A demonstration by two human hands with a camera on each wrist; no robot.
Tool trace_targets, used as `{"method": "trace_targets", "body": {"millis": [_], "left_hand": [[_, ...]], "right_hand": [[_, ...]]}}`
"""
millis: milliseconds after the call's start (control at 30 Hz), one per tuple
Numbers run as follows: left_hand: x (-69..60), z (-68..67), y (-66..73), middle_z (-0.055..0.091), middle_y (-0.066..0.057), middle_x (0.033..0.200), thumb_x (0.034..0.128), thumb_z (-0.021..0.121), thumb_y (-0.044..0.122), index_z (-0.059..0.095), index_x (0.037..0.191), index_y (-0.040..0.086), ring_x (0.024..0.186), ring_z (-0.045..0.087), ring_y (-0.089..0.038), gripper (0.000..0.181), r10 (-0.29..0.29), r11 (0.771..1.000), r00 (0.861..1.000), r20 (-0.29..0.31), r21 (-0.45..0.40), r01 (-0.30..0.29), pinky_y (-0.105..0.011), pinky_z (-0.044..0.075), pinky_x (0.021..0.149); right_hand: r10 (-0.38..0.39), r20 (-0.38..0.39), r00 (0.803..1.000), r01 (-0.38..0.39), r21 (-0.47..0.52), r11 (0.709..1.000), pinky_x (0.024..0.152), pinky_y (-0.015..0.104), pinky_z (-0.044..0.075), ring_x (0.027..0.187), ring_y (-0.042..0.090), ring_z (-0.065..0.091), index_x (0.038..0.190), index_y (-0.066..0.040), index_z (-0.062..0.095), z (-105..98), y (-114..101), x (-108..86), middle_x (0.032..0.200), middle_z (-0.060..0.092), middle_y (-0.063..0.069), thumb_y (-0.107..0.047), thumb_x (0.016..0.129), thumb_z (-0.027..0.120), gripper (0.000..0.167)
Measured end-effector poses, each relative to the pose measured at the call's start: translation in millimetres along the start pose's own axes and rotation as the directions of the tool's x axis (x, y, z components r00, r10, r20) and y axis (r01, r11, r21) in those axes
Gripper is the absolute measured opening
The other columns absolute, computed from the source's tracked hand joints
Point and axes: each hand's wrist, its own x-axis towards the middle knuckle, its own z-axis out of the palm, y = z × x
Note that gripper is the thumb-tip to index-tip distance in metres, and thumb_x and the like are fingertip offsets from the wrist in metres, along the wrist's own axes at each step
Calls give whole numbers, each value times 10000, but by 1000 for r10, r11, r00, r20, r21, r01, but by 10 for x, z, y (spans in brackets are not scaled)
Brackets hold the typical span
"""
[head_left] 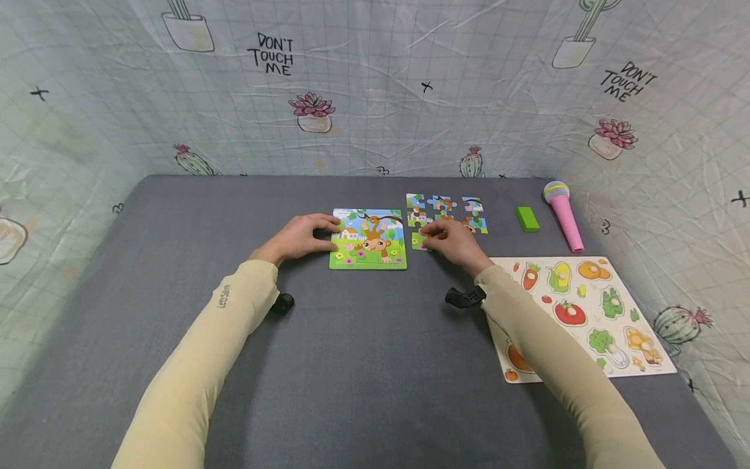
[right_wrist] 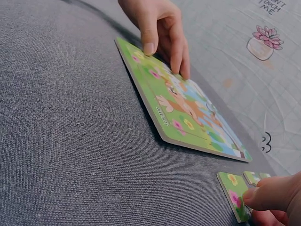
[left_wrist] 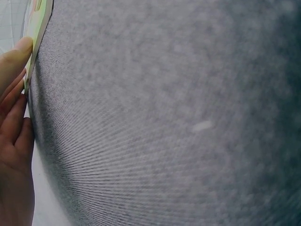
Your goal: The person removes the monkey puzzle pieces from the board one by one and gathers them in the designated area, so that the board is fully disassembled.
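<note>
A square puzzle board point(head_left: 368, 257) with a monkey picture and a green border lies flat on the grey table. At its left edge my left hand point(head_left: 301, 236) rests, thumb and fingertips touching the board. To the right, my right hand point(head_left: 454, 242) pinches a puzzle piece point(right_wrist: 233, 195) printed with green grass and flowers. Beyond that hand, several loose monkey puzzle pieces point(head_left: 472, 204) lie in loose rows, partly hidden by the fingers. The left wrist view catches only the thumb, some fingers and the board's edge point(left_wrist: 40, 40).
A cream vegetable-picture board point(head_left: 635, 316) lies at the right, under my right forearm. Behind it are a green block point(head_left: 527, 219) and a pink toy microphone point(head_left: 566, 221). Printed cloth hangs around the back and sides of the grey table point(head_left: 363, 365).
</note>
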Motion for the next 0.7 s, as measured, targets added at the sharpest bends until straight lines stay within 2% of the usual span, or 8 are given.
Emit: {"method": "trace_targets", "body": {"millis": [333, 700], "left_hand": [[-4, -17, 20, 493, -92, 1454, 888, 744, 260, 643, 1286, 42, 1384, 381, -297, 465, -2, 1000, 1000, 8, 0, 2, -478, 279, 1156], [8, -7, 14, 490, -91, 1455, 886, 747, 268, 644, 1287, 50, 1387, 376, -301, 468, -22, 1000, 1000, 8, 4, 22, -483, 279, 1156]], "right_hand": [[-13, -30, 999, 12, -49, 999, 768, 393, 503, 953, 269, 596, 1202, -46, 664, 31, -24, 5, 1167, 609, 136, -126, 945, 654, 269], [-11, -18, 1000, 10, -48, 999, 802, 411, 524, 1000, 271, 603, 1241, -50, 642, 64, -57, 12, 1173, 622, 134, -132, 952, 649, 301]]}}
